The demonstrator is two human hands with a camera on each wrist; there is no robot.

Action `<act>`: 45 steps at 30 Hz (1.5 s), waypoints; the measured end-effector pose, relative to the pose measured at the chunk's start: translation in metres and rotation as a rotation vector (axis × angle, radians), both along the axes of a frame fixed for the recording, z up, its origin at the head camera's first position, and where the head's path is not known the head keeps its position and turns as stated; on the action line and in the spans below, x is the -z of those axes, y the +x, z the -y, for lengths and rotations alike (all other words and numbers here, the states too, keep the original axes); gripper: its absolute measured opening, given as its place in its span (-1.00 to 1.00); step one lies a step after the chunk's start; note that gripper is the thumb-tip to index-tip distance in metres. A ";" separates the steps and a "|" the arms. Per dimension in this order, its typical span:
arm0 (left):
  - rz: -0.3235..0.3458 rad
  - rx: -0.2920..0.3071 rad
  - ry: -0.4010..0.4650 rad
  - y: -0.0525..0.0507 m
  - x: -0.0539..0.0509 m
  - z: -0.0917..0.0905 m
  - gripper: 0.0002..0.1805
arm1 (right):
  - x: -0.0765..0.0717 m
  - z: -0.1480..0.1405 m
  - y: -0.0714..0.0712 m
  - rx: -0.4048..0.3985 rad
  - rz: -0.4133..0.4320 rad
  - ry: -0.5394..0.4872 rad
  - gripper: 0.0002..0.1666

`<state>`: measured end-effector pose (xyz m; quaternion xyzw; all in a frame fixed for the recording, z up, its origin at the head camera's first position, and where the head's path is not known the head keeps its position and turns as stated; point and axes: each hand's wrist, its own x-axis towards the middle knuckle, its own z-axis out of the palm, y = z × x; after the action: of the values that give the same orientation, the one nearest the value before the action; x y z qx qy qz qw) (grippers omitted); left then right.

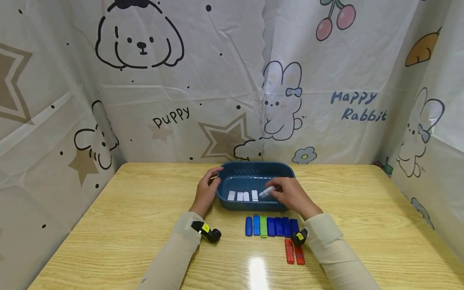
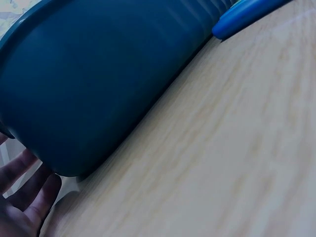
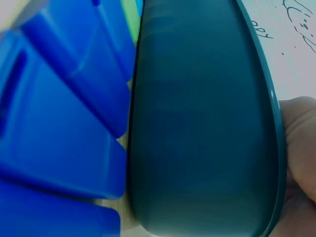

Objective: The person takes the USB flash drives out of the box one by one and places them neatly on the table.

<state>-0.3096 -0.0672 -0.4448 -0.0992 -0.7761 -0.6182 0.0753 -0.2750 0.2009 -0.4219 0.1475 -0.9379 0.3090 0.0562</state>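
At the left, the backdrop (image 1: pixel 217 40) is bearing the word "Puppy" (image 1: pixel 171 117). The person's left hand (image 1: pixel 205 191) is touching the left end of one dark teal bin (image 1: pixel 253 206), its grip spread and fingers resting on the outer wall. The bin is standing on the table (image 1: pixel 145 225). Inside, along its front side, four white sticks (image 1: pixel 246 196) are showing in a row. In front of the bin seven sticks are lining up side by side: one blue stick (image 1: pixel 248 226), one light-blue stick (image 1: pixel 256 224), one green stick (image 1: pixel 263 226), then four dark-blue sticks (image 1: pixel 278 226). Just right of the four, a fifth white stick (image 1: pixel 266 191) is tilting within the bin's outline; the right hand's (image 1: pixel 291 194) grip is pinching it. Whether its lower end is touching the bin cannot be told. Nearer the person, two red sticks (image 1: pixel 289 251) are lying beside each other. Farthest right, "Happy Rabbit" (image 1: pixel 359 114) is appearing in blue letters.
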 end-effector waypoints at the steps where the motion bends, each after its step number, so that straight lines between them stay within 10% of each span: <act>1: -0.003 0.001 0.000 0.001 -0.001 0.000 -0.59 | 0.000 0.000 0.000 0.014 0.005 -0.026 -0.82; 8: -0.003 0.000 0.002 -0.001 0.000 -0.003 -0.59 | 0.002 -0.003 0.001 0.055 -0.022 -0.153 -0.80; 20: -0.008 -0.017 0.018 -0.029 0.038 0.003 -0.61 | -0.004 -0.011 0.010 0.038 -0.049 -0.201 -0.74; 45: -0.018 -0.030 -0.006 -0.028 0.035 0.003 -0.62 | -0.035 -0.026 0.061 -0.153 0.050 -0.248 -0.79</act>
<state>-0.3378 -0.0703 -0.4793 -0.0935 -0.7785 -0.6139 0.0910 -0.2137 0.2267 -0.3865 0.2028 -0.8796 0.4295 0.0267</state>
